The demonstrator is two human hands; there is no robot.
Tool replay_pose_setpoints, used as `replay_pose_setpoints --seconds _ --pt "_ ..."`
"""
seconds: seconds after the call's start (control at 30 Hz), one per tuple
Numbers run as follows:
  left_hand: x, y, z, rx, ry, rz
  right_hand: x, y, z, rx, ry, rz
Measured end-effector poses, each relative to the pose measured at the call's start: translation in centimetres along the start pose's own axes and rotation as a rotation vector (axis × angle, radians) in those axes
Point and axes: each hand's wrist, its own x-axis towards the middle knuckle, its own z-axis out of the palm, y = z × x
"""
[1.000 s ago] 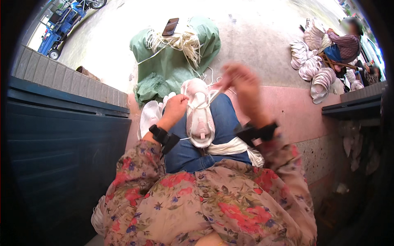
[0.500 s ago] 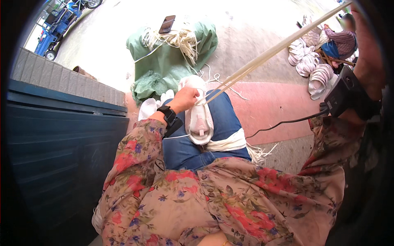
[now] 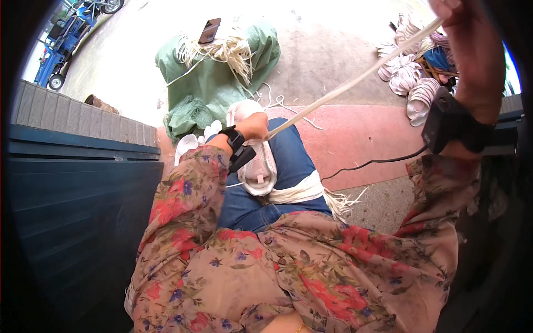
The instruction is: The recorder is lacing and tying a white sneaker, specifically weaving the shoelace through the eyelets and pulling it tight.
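A pale pink and white sneaker (image 3: 260,166) lies along my thighs, toe and tongue partly under my left hand (image 3: 255,126). That hand is closed at the lacing, where the white shoelace (image 3: 344,91) comes out beside its fingers. Its fingertips are mostly hidden. From there the lace runs taut up to the right. High at the upper right edge, my right hand (image 3: 463,39) is closed on the lace's other end. A bundle of white laces (image 3: 300,191) is strapped across my right thigh, with frayed ends hanging down.
Ahead stands a green-cloth-covered support (image 3: 194,83) with more loose laces (image 3: 239,53) and a phone (image 3: 210,31). White shoes (image 3: 405,77) are heaped at the far right. A dark blue metal panel (image 3: 83,222) flanks my left. A black cable (image 3: 372,166) trails from my right wrist device.
My right hand has swung up and slightly left, drawing the lace strands together into one taut line. My left hand has turned and moved a little closer over the shoe. The view has shifted slightly.
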Motion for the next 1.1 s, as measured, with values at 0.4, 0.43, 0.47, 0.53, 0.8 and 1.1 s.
replay_pose_setpoints --seconds 0.4,0.43,0.47,0.53,0.8,1.1 --pt "-0.7 0.6 0.0 0.254 -0.081 0.114 -6.3 7.6 1.3 0.069 -0.249 0.586" --pt "-0.7 0.7 0.2 0.289 -0.116 0.108 -7.2 8.6 1.6 0.042 -0.225 0.614" --pt "-0.6 0.7 0.4 0.286 -0.091 0.109 -8.0 9.9 2.0 0.057 -0.259 0.65" --pt "-0.5 0.7 0.6 0.184 -0.03 0.11 -10.6 12.6 3.3 0.079 -0.372 0.736" --pt "-3.4 -1.1 -1.2 0.266 0.255 -0.106 -23.8 22.6 11.1 -0.262 -0.722 0.978" --pt "-6.4 -0.9 1.5 0.435 0.233 -0.107 -27.2 21.7 12.4 -0.415 -0.739 0.682"
